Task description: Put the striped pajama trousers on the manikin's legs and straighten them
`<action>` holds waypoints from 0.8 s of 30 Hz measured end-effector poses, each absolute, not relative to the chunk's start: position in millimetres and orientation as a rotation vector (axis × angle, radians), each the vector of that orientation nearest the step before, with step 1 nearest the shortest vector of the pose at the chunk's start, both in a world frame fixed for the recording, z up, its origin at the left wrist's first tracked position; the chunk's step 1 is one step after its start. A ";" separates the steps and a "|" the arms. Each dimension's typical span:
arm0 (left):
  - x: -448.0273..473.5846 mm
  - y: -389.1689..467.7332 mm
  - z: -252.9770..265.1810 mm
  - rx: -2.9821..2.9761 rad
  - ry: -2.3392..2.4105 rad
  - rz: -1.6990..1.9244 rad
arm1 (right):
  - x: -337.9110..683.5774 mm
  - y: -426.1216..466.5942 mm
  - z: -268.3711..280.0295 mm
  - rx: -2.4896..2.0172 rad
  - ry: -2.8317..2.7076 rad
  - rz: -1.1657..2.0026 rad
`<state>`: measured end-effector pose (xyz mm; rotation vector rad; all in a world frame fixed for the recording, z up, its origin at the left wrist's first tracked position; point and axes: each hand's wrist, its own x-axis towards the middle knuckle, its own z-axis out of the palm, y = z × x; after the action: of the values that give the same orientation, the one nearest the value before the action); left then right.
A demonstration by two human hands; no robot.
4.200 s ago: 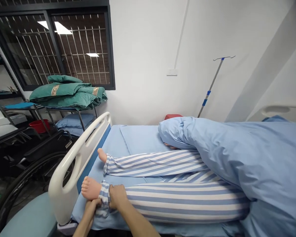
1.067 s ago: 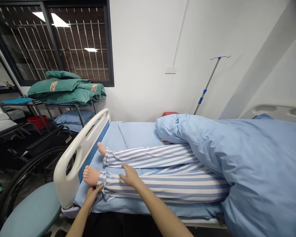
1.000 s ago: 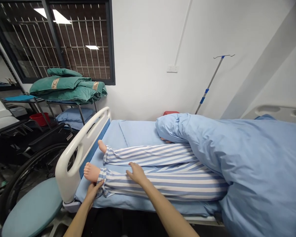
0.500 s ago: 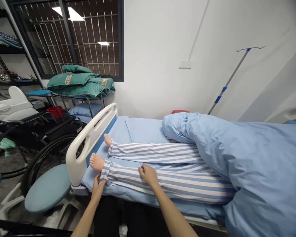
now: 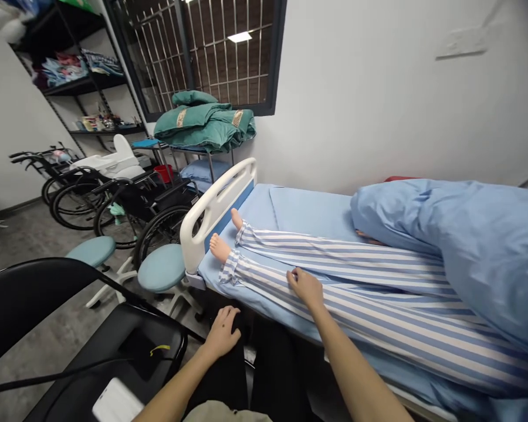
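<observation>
A mannequin lies on a bed in blue-and-white striped trousers (image 5: 334, 249), its two bare feet (image 5: 220, 248) showing beyond the gathered cuffs. My right hand (image 5: 307, 287) rests on the nearer shin, fingers loosely bent against the cloth with thumb and forefinger apart. My left hand (image 5: 223, 332) is off the bed, palm down over my black-clad knee, fingers stretched out and holding nothing. Over the upper legs a light blue quilt (image 5: 488, 228) is bunched up; the body above is hidden.
At the bed's foot stands a white footboard (image 5: 192, 235). Blue stools (image 5: 161, 268) and wheelchairs (image 5: 127, 202) stand beyond it. To my left is a black chair (image 5: 127, 328) with a white device (image 5: 117, 403). Green bedding (image 5: 206, 126) is stacked below the window.
My left hand has left the nearer trouser cuff and drawn back over my knee. The right hand stays on the shin. My view has swung left, bringing the black chair into sight.
</observation>
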<state>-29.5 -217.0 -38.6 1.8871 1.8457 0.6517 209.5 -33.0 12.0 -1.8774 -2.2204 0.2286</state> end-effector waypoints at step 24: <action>-36.7 -104.8 -1.6 1.784 2.174 0.843 | 208.1 -35.8 15.1 -1.878 -2.240 0.167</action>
<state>-36.7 -104.8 -1.6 1.7839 2.1742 0.8429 208.1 -35.8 15.1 -1.8784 -2.2398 0.1675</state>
